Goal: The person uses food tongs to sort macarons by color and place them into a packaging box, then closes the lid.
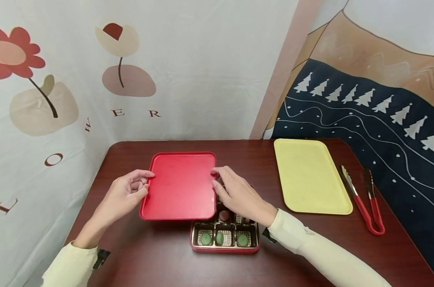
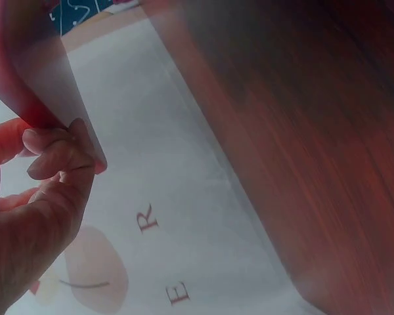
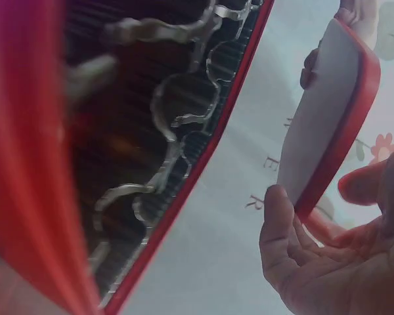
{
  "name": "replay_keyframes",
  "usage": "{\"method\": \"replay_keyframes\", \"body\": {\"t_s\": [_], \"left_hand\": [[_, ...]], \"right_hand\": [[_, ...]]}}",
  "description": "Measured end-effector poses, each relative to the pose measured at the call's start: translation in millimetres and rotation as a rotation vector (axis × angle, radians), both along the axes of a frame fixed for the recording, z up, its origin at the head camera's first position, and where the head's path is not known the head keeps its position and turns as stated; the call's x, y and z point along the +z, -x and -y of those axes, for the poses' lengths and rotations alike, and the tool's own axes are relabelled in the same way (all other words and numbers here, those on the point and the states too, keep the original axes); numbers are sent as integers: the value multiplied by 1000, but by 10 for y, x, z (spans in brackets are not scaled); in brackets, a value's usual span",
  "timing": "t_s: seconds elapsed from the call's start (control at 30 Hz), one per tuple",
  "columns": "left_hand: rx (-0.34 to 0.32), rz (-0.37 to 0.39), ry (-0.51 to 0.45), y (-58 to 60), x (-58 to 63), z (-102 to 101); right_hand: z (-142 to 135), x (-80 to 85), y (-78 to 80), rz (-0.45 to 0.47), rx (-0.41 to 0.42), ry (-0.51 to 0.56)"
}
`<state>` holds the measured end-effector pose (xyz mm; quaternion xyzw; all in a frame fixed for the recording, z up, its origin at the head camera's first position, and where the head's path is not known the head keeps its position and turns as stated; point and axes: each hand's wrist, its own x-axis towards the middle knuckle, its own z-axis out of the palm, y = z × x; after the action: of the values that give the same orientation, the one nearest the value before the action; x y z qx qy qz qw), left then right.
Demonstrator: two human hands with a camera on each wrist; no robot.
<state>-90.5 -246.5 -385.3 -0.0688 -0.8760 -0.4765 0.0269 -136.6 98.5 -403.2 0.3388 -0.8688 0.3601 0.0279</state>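
A red rectangular lid [image 1: 181,185] is held up between both hands, overlapping the far left part of a compartmented tin box [image 1: 224,250] in the head view. My left hand [image 1: 125,195] pinches its left edge, fingers bent under the rim in the left wrist view. On the opposite edge, my right hand [image 1: 240,195] grips with thumb and fingers; the right wrist view shows the lid's pale underside [image 3: 318,118]. Small green round pieces [image 1: 206,239] sit in the box's front compartments, with a brown piece [image 1: 224,215] behind them. The lid and right hand hide the rest.
To the right lies a yellow tray [image 1: 314,175] on the dark wooden table [image 1: 145,255]. Beyond it are tongs [image 1: 369,215] with red handles, near the table's right edge. Printed cloth [image 1: 202,79] hangs along the back and sides.
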Motion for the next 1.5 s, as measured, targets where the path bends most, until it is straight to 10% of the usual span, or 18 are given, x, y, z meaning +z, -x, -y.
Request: {"method": "replay_keyframes", "body": {"t_s": [0.27,0.67,1.07,1.5], "left_hand": [[-38,32,-82,117,-89,-266],[-73,-12,-281,229,-150,-548],[-113,-238,-275,192,-104,-655],[-134,-67,-347,90,-383,-734]], "right_hand": [[-219,-137,51,19,-48,187],[-467,-146,71,279,-177,480],[-688,-126,-99,43,-120,472],[-800,-310,-301,225,-188,404]]}}
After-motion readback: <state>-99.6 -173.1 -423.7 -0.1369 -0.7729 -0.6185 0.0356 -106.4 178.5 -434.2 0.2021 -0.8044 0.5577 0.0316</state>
